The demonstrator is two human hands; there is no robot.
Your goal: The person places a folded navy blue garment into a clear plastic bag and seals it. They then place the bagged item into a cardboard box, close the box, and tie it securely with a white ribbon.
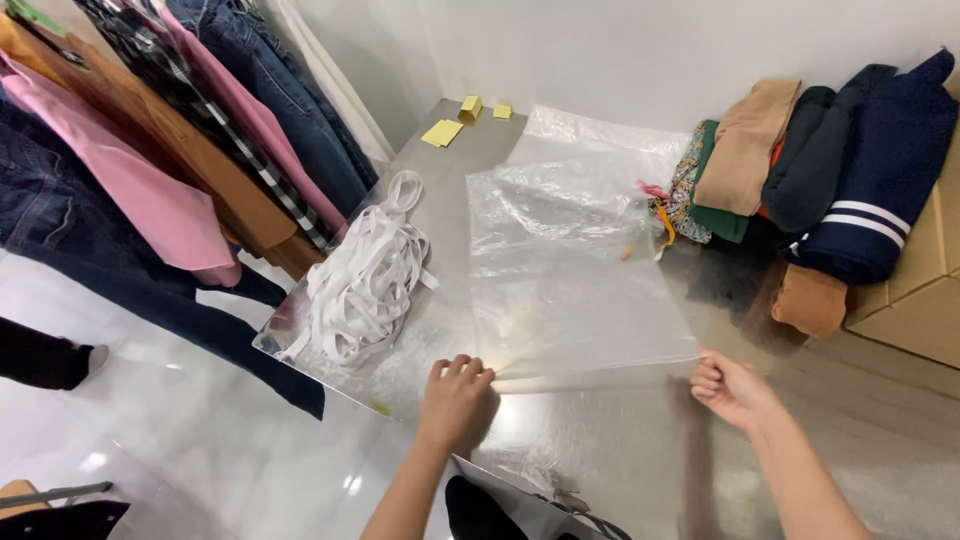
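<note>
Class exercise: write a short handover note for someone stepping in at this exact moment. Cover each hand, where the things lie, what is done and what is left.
Left hand: pinching the near left corner of the clear plastic bag.
Right hand: gripping the near right corner.
The bag lies flat on the metal table, apparently empty.
White straps are heaped left of the bag; folded clothes are piled at the far right.
Done: bag spread out. Left: nothing is in it yet.

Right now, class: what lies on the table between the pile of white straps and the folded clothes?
Head view: clear plastic bags on the metal table, between white straps and folded clothes.
</note>
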